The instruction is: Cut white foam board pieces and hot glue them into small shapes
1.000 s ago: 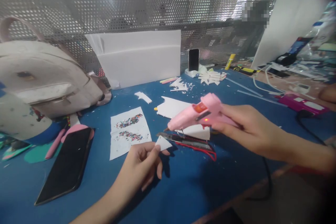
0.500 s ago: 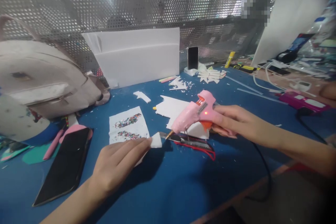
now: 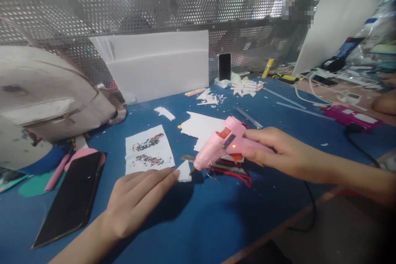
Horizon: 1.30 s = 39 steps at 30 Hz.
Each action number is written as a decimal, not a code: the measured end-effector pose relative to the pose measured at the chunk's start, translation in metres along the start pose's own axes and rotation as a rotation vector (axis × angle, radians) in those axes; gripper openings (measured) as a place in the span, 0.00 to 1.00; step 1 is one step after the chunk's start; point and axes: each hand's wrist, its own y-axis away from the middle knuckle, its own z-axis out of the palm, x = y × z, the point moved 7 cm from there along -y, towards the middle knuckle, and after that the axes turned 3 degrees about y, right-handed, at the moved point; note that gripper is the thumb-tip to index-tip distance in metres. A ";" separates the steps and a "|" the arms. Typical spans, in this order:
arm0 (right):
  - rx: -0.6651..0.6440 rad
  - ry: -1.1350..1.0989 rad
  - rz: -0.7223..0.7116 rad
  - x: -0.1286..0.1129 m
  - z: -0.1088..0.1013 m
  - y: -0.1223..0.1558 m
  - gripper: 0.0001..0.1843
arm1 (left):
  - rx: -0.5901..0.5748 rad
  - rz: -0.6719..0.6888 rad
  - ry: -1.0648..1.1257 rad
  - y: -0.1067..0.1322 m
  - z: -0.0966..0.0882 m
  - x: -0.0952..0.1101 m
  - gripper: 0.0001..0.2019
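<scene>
My right hand (image 3: 272, 152) is wrapped round the handle of a pink glue gun (image 3: 213, 148) with a small light lit on its side. The gun points left and down, its nozzle at the right edge of a small white foam-board piece (image 3: 185, 172); whether they touch, I cannot tell. That piece is pinched in the fingertips of my left hand (image 3: 140, 200). Behind the gun lies a utility knife (image 3: 230, 168) with a red cord, partly hidden. Beyond it rests a larger cut white board (image 3: 201, 126). White paper (image 3: 131, 142) bearing colourful glitter bits lies past my left hand.
A black phone (image 3: 69, 198) and a pale backpack (image 3: 58, 86) sit at the left. White scraps (image 3: 208, 98), a clear glue stick (image 3: 249, 118) and a standing phone (image 3: 225, 67) are farther back. A magenta glue gun (image 3: 352, 116) and another person's hand (image 3: 385, 102) are at the right.
The pink glue gun has moved left and down, bringing its nozzle to the white piece. The piece is turned slightly in my left hand. A clear glue stick behind the gun has come into view.
</scene>
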 end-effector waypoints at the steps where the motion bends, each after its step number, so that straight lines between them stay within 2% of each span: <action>1: -0.005 0.000 -0.003 0.000 0.000 0.000 0.21 | -0.005 0.013 0.006 0.000 0.000 0.001 0.16; 8: -0.031 0.016 -0.014 0.001 0.003 0.001 0.20 | -0.039 0.027 0.076 0.002 0.002 -0.001 0.18; 20: -0.042 0.078 -0.051 0.001 0.004 0.001 0.19 | -0.016 0.060 0.063 0.004 0.005 0.000 0.17; 30: -0.064 0.068 -0.049 0.000 0.006 -0.001 0.19 | -0.057 0.049 0.091 0.002 0.004 0.000 0.18; 39: -0.070 0.050 -0.048 0.005 0.009 -0.002 0.19 | -0.034 0.095 0.063 0.005 0.006 0.000 0.17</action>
